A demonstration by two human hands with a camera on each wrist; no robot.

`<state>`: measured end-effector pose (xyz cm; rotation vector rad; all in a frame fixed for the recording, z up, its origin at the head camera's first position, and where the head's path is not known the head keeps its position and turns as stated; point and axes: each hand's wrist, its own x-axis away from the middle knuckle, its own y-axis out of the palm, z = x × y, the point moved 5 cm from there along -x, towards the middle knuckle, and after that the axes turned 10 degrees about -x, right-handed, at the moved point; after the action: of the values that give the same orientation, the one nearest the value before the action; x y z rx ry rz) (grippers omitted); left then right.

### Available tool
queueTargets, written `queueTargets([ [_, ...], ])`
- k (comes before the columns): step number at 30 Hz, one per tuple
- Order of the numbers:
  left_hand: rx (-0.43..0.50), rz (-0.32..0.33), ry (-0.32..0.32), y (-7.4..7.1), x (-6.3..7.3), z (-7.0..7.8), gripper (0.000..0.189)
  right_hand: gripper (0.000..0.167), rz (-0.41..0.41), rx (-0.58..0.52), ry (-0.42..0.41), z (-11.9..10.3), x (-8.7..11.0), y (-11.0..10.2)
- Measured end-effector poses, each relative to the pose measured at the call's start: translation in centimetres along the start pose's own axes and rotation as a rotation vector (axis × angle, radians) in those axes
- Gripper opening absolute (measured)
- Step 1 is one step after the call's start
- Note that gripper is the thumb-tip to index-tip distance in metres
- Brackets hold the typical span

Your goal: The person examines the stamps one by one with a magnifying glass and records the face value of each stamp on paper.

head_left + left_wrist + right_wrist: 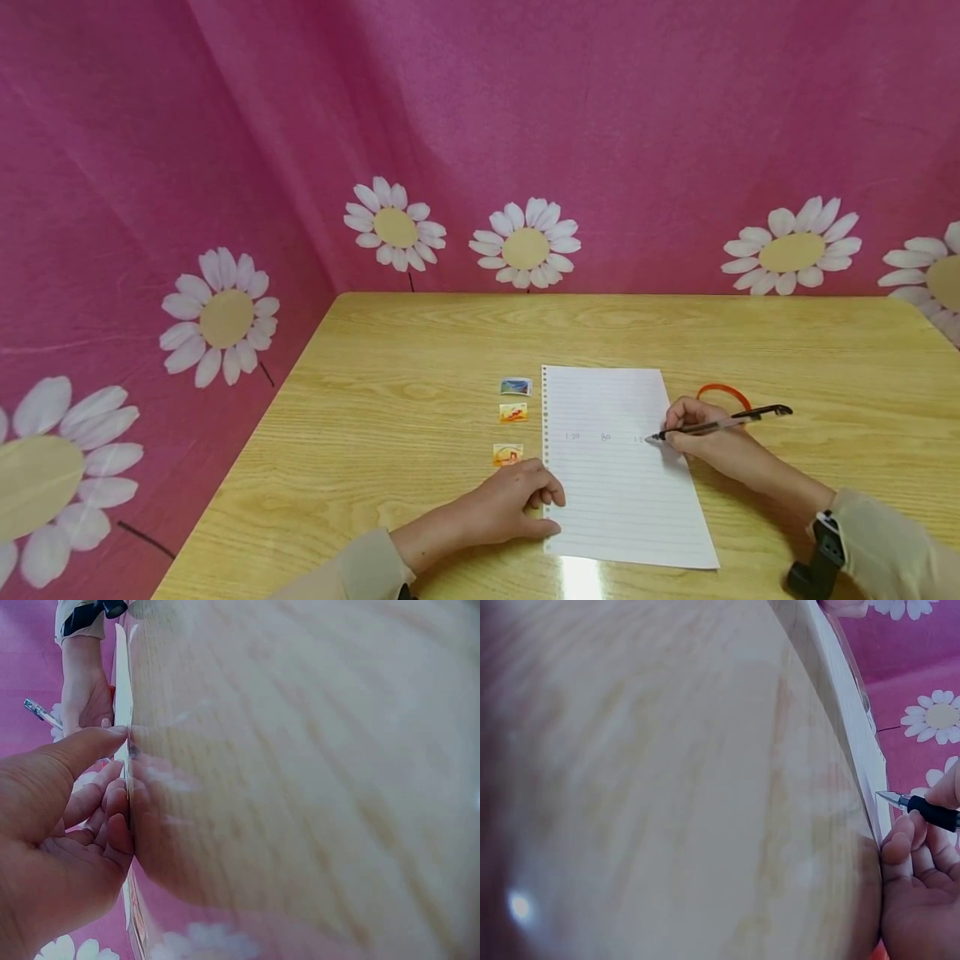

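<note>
A lined loose-leaf sheet point(615, 508) with holes down its left side lies on the table. Handwritten figures run across it, reading like 120, 80 and the start of another number. My right hand point(708, 437) pinches a gel pen point(720, 425) with a black grip, and the pen's tip point(889, 796) is right at the last figure. My left hand point(513, 504) rests at the sheet's lower left edge, fingers loosely bent and thumb on the margin. Left of the sheet, three small stamps sit in a column: a blue one point(516, 386), a yellow one point(513, 413) and another yellow one point(507, 453).
An orange-red curved band point(726, 390) lies behind my right hand, partly hidden by it. The wooden table point(375, 400) backs onto a pink curtain point(600, 125) printed with white daisies, which also hangs along the left side. Light glares on the tabletop near the front.
</note>
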<state>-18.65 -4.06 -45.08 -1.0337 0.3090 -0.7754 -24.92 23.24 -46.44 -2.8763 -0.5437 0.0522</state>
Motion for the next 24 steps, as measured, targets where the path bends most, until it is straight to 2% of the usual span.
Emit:
queueTargets([
  [12,-0.004,-0.001,-0.007,-0.11,-0.04,0.07,0.019,0.014,0.022,0.020,0.000,-0.05,0.03,0.03],
  [24,-0.008,-0.002,-0.004,-0.08,-0.01,0.04,0.019,0.013,-0.034,0.028,-0.029,-0.16,0.00,-0.05],
])
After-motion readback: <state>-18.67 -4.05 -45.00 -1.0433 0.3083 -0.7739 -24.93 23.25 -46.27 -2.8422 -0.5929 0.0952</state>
